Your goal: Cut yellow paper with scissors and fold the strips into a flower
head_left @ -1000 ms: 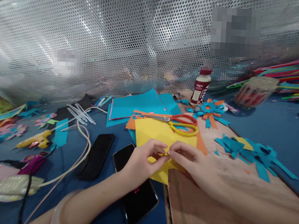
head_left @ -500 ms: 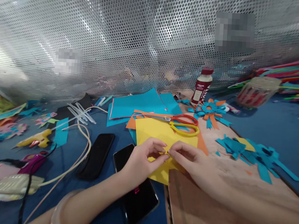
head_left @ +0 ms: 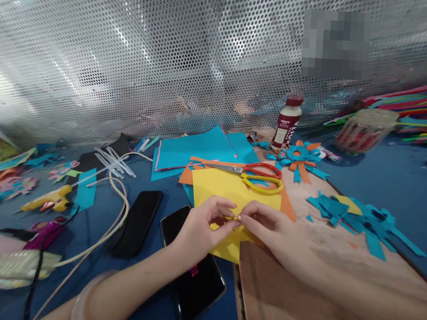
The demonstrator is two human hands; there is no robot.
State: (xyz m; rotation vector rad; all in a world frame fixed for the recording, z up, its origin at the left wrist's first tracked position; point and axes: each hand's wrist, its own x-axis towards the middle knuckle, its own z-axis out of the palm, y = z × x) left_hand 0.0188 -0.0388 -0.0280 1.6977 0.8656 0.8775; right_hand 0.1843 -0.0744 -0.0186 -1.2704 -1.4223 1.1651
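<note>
Above a yellow sheet [head_left: 205,183], my left hand [head_left: 204,227] and my right hand [head_left: 270,231] meet with their fingertips pinched close together. A small yellow piece seems to sit between the fingers of my left hand, though it blends with the sheet beneath. What my right fingertips pinch is too small to make out. Scissors [head_left: 258,175] with one red and one yellow handle lie across the yellow sheet's far edge, over orange paper [head_left: 288,203]. Behind them are blue sheets [head_left: 188,149].
Two black phones [head_left: 137,223] lie left of and beneath my left forearm. Farther left are a yellow glue gun [head_left: 48,199], cables and glue sticks [head_left: 114,161]. A bottle [head_left: 287,123], blue-orange paper flower [head_left: 298,155], blue cut-outs [head_left: 372,223] and jar [head_left: 367,131] stand or lie right.
The whole view has shifted very slightly. Both hands stay over the yellow sheet, with only a small movement of the fingertips.
</note>
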